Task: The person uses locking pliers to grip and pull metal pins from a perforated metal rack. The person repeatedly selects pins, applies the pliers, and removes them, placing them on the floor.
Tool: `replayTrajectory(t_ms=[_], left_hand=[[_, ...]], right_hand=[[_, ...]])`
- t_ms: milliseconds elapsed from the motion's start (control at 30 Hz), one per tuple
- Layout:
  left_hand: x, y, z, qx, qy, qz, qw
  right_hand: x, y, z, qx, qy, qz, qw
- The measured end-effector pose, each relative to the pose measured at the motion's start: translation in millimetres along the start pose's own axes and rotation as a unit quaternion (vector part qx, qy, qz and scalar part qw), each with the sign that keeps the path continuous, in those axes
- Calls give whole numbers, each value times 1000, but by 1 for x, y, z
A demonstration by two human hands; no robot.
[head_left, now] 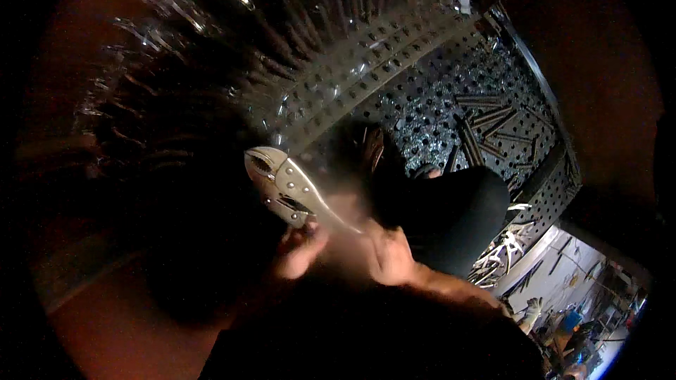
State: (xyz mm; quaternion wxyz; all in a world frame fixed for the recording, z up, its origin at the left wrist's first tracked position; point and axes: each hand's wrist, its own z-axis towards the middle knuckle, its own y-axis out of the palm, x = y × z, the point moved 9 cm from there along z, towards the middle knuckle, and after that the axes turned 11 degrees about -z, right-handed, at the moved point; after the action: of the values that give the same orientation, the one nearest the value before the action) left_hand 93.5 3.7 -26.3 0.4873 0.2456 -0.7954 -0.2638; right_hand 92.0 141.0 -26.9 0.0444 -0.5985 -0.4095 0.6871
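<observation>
A pair of silver locking pliers (285,184) is held up in the middle of the view, jaws pointing up and left. My right hand (386,253) grips the long handle; it is blurred by motion, and its bare forearm runs in from the lower right. My left hand (299,250) sits just below the pliers with its fingers at the lower lever. The jaws look slightly apart with nothing between them. The scene is very dark, so finger positions are hard to make out.
Behind the pliers a perforated metal bar (366,63) curves across. A perforated steel table (436,98) carries several metal rods (486,123). A dark rounded black shape (454,214) lies right of my hands. A rack of thin metal bars (282,0) fills the top.
</observation>
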Motion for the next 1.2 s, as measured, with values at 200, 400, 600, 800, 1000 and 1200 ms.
replayTrajectory(t_ms=[200, 400, 600, 800, 1000, 1200], left_hand=[[-4, -1, 36, 5, -37, -62, 997], [28, -31, 56, 32, -50, 69, 996], [24, -29, 86, 43, -108, 37, 993], [7, -62, 96, 91, -142, 38, 985], [-16, -97, 106, 75, -166, 22, 983], [-32, -119, 113, 96, -171, 37, 980]], right_hand=[[-10, -45, 18, -140, 39, -4, 989], [84, -202, 60, 96, 84, 259, 957], [304, 38, 121, -192, -101, -109, 970], [384, 194, 136, -305, -91, -127, 939], [335, 190, 148, -252, -206, -125, 937], [312, 191, 139, -313, -358, -436, 764]])
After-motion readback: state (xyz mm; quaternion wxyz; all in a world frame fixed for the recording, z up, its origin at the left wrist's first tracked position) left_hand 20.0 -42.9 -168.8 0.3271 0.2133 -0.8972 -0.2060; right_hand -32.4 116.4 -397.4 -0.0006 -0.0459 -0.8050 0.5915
